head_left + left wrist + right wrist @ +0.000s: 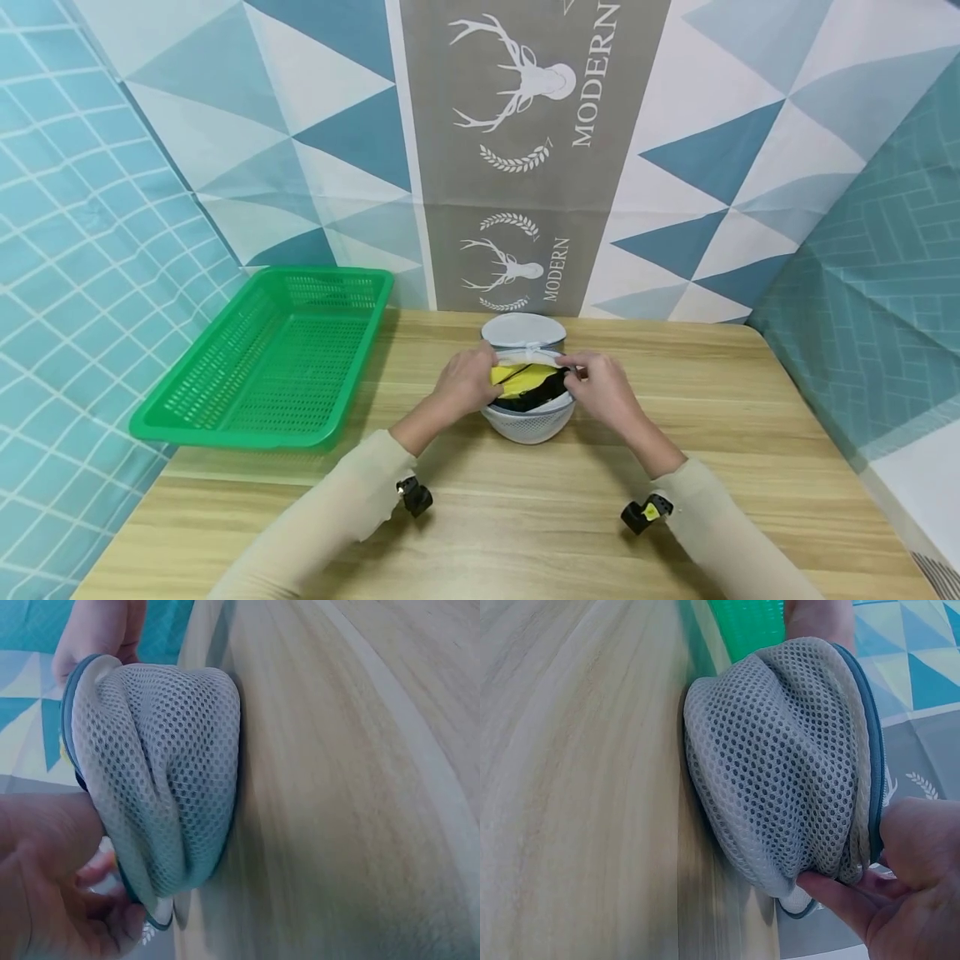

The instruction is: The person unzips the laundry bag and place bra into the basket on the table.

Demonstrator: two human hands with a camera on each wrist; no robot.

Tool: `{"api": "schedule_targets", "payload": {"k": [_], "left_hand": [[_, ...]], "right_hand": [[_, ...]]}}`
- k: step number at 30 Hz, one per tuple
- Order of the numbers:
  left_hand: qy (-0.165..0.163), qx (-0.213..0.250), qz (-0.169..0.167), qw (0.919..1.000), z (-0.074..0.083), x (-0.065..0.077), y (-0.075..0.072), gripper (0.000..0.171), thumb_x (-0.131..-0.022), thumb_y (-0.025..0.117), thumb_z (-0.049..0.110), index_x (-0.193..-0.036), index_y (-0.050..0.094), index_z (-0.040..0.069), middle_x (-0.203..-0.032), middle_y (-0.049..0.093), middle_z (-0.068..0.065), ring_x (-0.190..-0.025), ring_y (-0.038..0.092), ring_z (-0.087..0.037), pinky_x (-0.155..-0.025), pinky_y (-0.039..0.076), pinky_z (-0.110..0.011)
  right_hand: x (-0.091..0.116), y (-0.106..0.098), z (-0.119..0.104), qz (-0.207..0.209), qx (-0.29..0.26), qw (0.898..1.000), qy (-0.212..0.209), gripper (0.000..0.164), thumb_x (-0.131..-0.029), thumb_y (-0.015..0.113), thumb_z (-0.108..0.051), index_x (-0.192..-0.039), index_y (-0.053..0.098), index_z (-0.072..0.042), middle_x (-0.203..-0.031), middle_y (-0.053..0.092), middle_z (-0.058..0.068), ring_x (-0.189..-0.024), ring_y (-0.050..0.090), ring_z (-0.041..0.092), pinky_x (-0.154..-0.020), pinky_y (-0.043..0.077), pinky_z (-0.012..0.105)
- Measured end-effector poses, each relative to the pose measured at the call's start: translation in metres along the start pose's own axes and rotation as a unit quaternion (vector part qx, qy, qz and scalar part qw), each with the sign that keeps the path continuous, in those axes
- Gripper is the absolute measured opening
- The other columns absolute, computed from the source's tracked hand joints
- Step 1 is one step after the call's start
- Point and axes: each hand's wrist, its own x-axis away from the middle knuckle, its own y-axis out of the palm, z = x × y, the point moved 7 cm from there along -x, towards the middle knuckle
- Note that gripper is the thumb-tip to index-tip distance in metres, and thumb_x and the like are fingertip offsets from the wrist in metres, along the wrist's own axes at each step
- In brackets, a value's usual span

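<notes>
A white mesh laundry bag (pixel 528 428) with a blue-grey zip edge stands on the table, its round lid (pixel 522 330) folded back on the far side. Yellow and black fabric (pixel 525 381) shows in the opening; what garment it is I cannot tell. My left hand (pixel 467 379) pinches the bag's rim on the left, and my right hand (pixel 602 388) pinches the rim opposite. In the left wrist view, the mesh wall (pixel 169 765) bulges with a crease. The right wrist view shows thumb and fingers of the right hand (pixel 907 885) at the rim.
A green perforated plastic basket (pixel 300 375) sits at the left of the wooden table (pixel 510 525). Behind the table hangs a patterned cloth (pixel 525 192) with deer heads and triangles. Blue tiled-pattern sheets (pixel 82 250) flank both sides.
</notes>
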Motion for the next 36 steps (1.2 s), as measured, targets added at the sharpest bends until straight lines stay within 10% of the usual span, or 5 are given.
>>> {"api": "schedule_targets", "payload": {"k": [5,18,36], "left_hand": [[0.051,0.020,0.050,0.9973,0.008,0.002,-0.006,0.057,-0.076,0.099,0.030,-0.121,0.067,0.019,-0.099,0.078,0.000,-0.080,0.066,-0.018,-0.070,0.060,-0.037],[0.225,0.013,0.103,0.9689,0.086,0.058,-0.080,0.047,-0.080,0.085,-0.008,-0.124,0.070,0.002,-0.115,0.081,-0.015,-0.107,0.077,-0.032,-0.091,0.069,-0.045],[0.154,0.120,0.093,0.9763,0.070,0.067,-0.096,0.062,-0.083,0.082,-0.008,-0.141,0.063,0.003,-0.112,0.083,-0.016,-0.100,0.082,-0.030,-0.091,0.070,-0.043]], "right_hand": [[0.001,-0.001,0.000,0.014,0.009,1.000,-0.012,0.041,-0.095,0.067,0.005,-0.133,0.079,0.004,-0.138,0.076,0.034,-0.092,0.078,0.032,-0.068,0.052,0.021],[0.001,0.000,-0.001,-0.002,0.021,1.000,0.004,0.049,-0.097,0.066,0.003,-0.143,0.075,-0.008,-0.136,0.077,0.028,-0.075,0.061,0.015,-0.058,0.042,0.024],[0.005,-0.004,-0.004,0.028,0.061,0.998,-0.011,0.051,-0.095,0.062,0.008,-0.144,0.074,-0.001,-0.145,0.072,0.033,-0.076,0.063,0.029,-0.062,0.045,0.033]]}}
